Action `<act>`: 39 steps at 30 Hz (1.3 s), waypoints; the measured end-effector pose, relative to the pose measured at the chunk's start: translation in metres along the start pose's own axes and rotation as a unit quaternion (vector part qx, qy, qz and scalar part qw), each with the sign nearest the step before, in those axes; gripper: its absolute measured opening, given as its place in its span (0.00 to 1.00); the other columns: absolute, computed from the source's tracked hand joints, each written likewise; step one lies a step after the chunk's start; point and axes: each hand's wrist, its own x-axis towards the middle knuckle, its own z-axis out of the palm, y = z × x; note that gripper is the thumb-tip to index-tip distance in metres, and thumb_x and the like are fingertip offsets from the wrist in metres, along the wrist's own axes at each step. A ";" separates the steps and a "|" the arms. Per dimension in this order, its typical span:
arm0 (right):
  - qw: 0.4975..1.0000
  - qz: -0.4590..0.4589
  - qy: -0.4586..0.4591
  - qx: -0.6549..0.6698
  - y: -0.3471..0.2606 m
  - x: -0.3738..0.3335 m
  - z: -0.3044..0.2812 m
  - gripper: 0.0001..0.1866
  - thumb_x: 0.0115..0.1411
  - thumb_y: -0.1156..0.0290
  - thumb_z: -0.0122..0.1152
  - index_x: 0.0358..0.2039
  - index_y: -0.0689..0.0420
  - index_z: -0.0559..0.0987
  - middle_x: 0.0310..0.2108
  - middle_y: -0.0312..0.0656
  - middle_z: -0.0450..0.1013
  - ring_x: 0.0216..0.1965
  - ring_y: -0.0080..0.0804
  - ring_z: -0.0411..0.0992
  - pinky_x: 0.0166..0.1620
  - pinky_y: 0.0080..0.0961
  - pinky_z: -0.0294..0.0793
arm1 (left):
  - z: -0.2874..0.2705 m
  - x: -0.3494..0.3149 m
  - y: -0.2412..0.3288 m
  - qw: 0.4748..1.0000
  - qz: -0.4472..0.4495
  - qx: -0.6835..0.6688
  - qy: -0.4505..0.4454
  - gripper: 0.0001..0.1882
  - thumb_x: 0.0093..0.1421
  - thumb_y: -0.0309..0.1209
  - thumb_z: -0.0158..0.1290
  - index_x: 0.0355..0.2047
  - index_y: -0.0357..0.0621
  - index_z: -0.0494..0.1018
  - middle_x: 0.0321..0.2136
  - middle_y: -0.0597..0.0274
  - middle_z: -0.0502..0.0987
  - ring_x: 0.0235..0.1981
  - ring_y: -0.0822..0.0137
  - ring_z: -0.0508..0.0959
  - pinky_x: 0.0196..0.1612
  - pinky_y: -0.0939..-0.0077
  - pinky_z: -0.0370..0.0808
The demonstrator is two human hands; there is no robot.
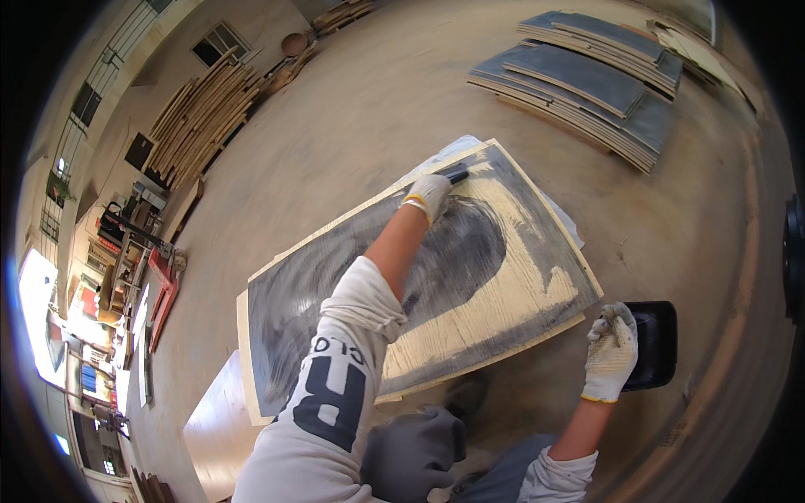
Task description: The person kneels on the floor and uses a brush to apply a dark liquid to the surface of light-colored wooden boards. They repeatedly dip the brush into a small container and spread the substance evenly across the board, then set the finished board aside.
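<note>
My left hand (pixel 429 195), in a whitish knit glove, is closed around a dark hand tool (pixel 458 174) near the board's far edge. The tool's kind is mostly hidden by the glove. Beneath it lies a pale wooden board (pixel 453 335), smeared with dark grey coating over its left and middle; bare wood shows toward the right and front. My right hand (pixel 610 352), gloved and stained grey at the fingers, grips the near-left side of a black rectangular tray (pixel 661 344), held to the right of the board. My left forearm crosses above the board.
Stacks of dark-faced boards (pixel 579 80) lie on the floor at the far right. Timber lengths (pixel 201 121) lean by the left wall, with a red pallet jack (pixel 163 285) nearer. Another pale sheet (pixel 220 427) sticks out at the board's lower left.
</note>
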 end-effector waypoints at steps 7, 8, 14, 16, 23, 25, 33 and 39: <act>0.999 0.040 -0.008 -0.010 0.021 0.000 0.021 0.12 0.68 0.76 0.50 0.48 0.62 0.78 0.41 0.48 0.78 0.32 0.31 0.74 0.32 0.23 0.74 | 0.043 -0.008 0.006 0.997 -0.005 -0.009 0.076 0.07 0.59 0.26 0.54 0.36 0.41 0.81 0.31 0.46 0.83 0.37 0.49 0.85 0.35 0.58 0.81; 0.999 0.032 0.001 -0.015 0.018 0.001 0.019 0.12 0.67 0.76 0.50 0.49 0.62 0.78 0.41 0.48 0.78 0.32 0.31 0.74 0.32 0.23 0.74 | 0.059 -0.019 -0.008 0.995 -0.031 -0.003 0.095 0.08 0.59 0.26 0.56 0.36 0.41 0.82 0.35 0.46 0.83 0.38 0.49 0.85 0.38 0.59 0.81; 1.000 -0.001 0.026 -0.013 0.002 0.006 0.007 0.12 0.67 0.75 0.51 0.49 0.62 0.78 0.40 0.48 0.79 0.32 0.30 0.75 0.31 0.23 0.74 | 0.091 -0.049 -0.068 0.993 -0.071 -0.078 0.057 0.07 0.59 0.24 0.53 0.36 0.44 0.81 0.31 0.50 0.83 0.35 0.53 0.84 0.36 0.63 0.80; 0.999 -0.011 0.025 -0.023 0.002 0.007 0.006 0.12 0.67 0.75 0.50 0.49 0.62 0.77 0.40 0.48 0.78 0.31 0.30 0.75 0.31 0.22 0.74 | 0.052 -0.040 -0.042 0.998 -0.047 -0.025 0.023 0.07 0.60 0.27 0.55 0.36 0.43 0.82 0.32 0.50 0.83 0.35 0.52 0.85 0.37 0.62 0.81; 1.000 0.023 0.016 0.002 0.014 0.005 0.019 0.13 0.67 0.76 0.50 0.49 0.63 0.77 0.41 0.48 0.78 0.31 0.30 0.74 0.32 0.22 0.73 | 0.009 0.021 0.007 0.999 0.013 0.025 -0.028 0.08 0.61 0.32 0.56 0.36 0.45 0.84 0.33 0.56 0.85 0.37 0.56 0.85 0.37 0.63 0.80; 1.000 0.020 0.022 -0.010 0.014 0.004 0.020 0.13 0.67 0.76 0.50 0.49 0.63 0.77 0.41 0.48 0.78 0.31 0.30 0.73 0.32 0.23 0.73 | -0.011 0.035 0.024 0.996 0.023 0.081 -0.037 0.10 0.63 0.32 0.56 0.41 0.45 0.84 0.40 0.53 0.84 0.44 0.54 0.84 0.44 0.63 0.80; 0.999 -0.002 0.040 0.002 0.002 0.004 0.009 0.12 0.67 0.76 0.50 0.48 0.63 0.78 0.40 0.47 0.78 0.31 0.31 0.73 0.31 0.23 0.72 | -0.025 0.071 0.059 0.998 0.029 0.053 -0.027 0.14 0.63 0.30 0.55 0.47 0.44 0.83 0.48 0.50 0.83 0.51 0.53 0.82 0.52 0.65 0.79; 0.998 -0.020 0.050 -0.013 -0.013 0.000 0.007 0.12 0.67 0.76 0.51 0.48 0.62 0.78 0.40 0.47 0.78 0.31 0.31 0.73 0.31 0.23 0.72 | 0.013 0.100 0.067 0.999 0.025 -0.007 0.028 0.16 0.62 0.29 0.56 0.50 0.45 0.82 0.50 0.50 0.82 0.52 0.53 0.82 0.51 0.65 0.80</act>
